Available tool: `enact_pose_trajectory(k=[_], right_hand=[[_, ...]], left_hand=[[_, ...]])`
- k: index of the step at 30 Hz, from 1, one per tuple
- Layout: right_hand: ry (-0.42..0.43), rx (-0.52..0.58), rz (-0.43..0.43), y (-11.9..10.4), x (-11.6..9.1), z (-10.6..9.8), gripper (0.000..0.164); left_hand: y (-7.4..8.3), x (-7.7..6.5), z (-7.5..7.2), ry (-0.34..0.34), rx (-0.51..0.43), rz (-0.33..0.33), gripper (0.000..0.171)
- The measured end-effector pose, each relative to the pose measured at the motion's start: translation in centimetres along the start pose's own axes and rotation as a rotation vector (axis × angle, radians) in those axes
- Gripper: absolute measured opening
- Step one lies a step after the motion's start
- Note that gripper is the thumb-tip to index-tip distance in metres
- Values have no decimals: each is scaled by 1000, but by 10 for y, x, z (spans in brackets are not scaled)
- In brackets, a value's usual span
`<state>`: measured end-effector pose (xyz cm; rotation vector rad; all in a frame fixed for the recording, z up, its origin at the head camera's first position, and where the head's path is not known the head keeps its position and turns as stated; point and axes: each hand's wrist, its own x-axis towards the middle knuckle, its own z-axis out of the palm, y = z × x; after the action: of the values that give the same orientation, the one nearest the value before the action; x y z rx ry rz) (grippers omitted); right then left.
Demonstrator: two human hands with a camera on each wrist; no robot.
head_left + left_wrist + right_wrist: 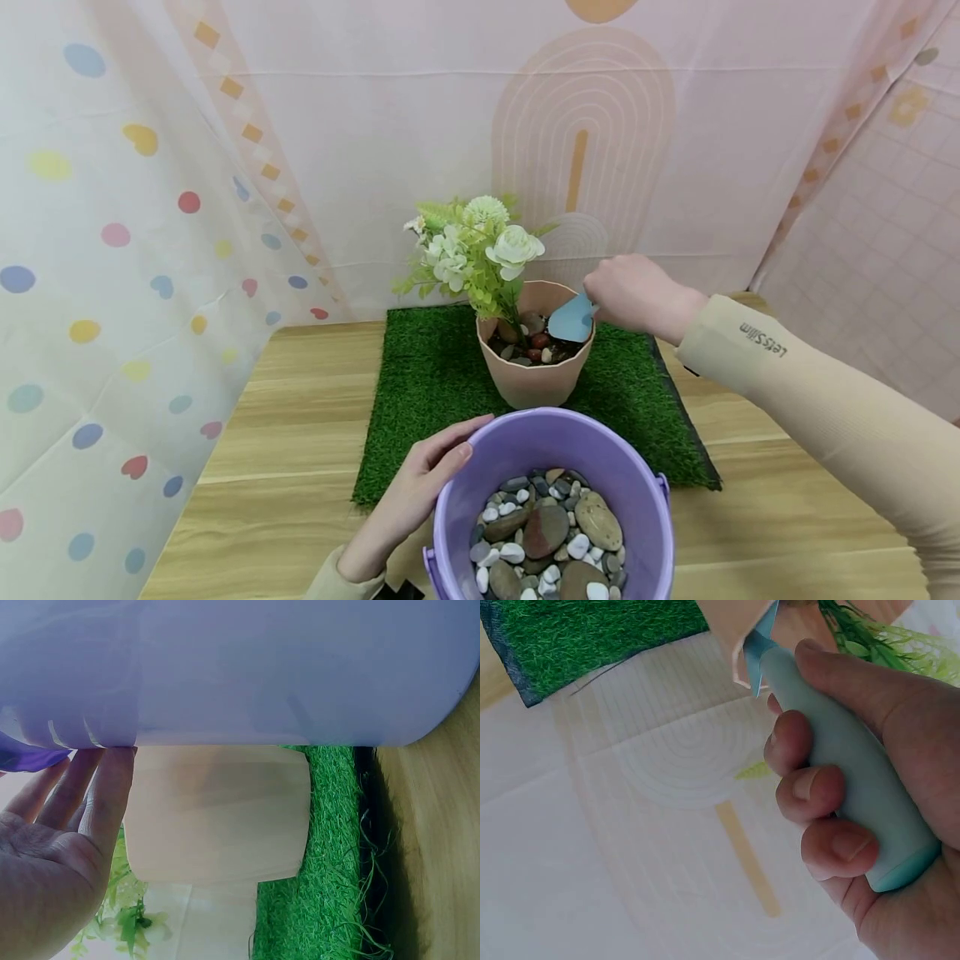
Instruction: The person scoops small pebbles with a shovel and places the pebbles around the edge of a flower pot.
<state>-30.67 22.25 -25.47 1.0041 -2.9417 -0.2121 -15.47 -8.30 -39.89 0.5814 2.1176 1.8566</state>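
My right hand (637, 296) grips the pale blue handle (847, 761) of a small garden trowel (572, 319), fingers curled round it. The trowel's blade slants down inside the rim of a peach flowerpot (528, 379). In that pot lie dark soil and several pebbles (540, 341), and white artificial flowers (480, 242) stand at its left. With fingers fairly straight, my left hand (423, 475) rests against the upper left side of a purple bucket (551, 425). Smooth stones (546, 531), grey, brown and white, lie in the bucket. In the left wrist view, the left fingers (105, 795) touch the bucket's outer wall.
The pot stands on a green artificial grass mat (420, 383) on a wooden table (292, 467). Behind the table hangs a patterned curtain (360, 150), close to the pot. Another patterned curtain (90, 333) borders the left side. The bucket stands in front of the pot.
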Motion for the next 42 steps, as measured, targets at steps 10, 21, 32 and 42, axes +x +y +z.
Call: enact_pose_trajectory(k=[10,21,32,42], right_hand=[[44,-11,-1,-7,-17,-10,30],[114,108,6,-7,-58,-28,33],[214,99,-77,-20,-98,-32,14],[181,105,-215,-41,-124,-25,11]], left_hand=[[0,1,0,5,-2,8,44],[1,2,0,10,12,9,44],[1,1,0,8,-1,-6,46],[0,1,0,17,24,-2,43]])
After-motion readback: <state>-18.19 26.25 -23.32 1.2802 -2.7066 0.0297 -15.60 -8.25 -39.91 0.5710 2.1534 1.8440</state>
